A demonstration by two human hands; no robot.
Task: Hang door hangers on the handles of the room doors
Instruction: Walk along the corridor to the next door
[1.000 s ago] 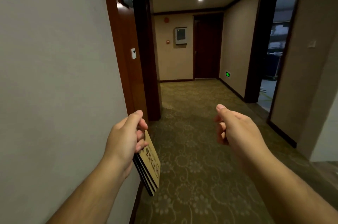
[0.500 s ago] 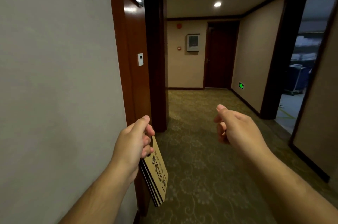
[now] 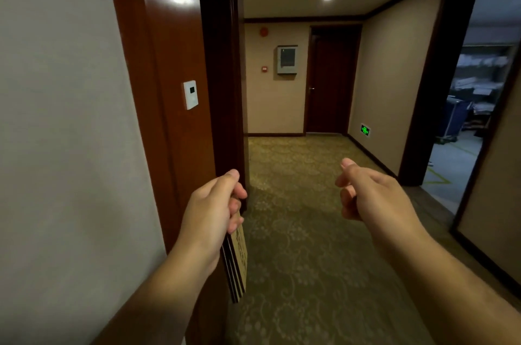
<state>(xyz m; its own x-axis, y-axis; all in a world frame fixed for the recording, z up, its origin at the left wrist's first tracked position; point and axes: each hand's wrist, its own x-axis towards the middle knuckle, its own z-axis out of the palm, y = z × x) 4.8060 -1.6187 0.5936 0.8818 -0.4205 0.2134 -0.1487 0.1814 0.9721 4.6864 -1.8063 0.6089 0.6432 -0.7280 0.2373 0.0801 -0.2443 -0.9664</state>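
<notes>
My left hand [image 3: 212, 210] grips the top of a small stack of tan cardboard door hangers [image 3: 236, 263], which dangle below my fingers next to a dark red wooden door frame [image 3: 158, 91] on the left wall. The door inside that frame is hidden in its recess, and no handle shows there. My right hand [image 3: 369, 192] is held out over the carpet with fingers loosely curled and nothing in it. A closed dark door [image 3: 331, 82] with a small metal handle [image 3: 311, 88] stands at the corridor's far end.
A white card reader [image 3: 190, 94] is fixed on the left door frame. The corridor has patterned green carpet [image 3: 304, 218]. On the right, an open doorway [image 3: 468, 108] leads to a storage room with a blue cart [image 3: 458, 116]. A green exit sign [image 3: 365, 130] glows low on the right wall.
I have walked forward along the corridor, so the left door frame is closer and larger. Both hands keep the same pose, and the hangers stay in my left hand.
</notes>
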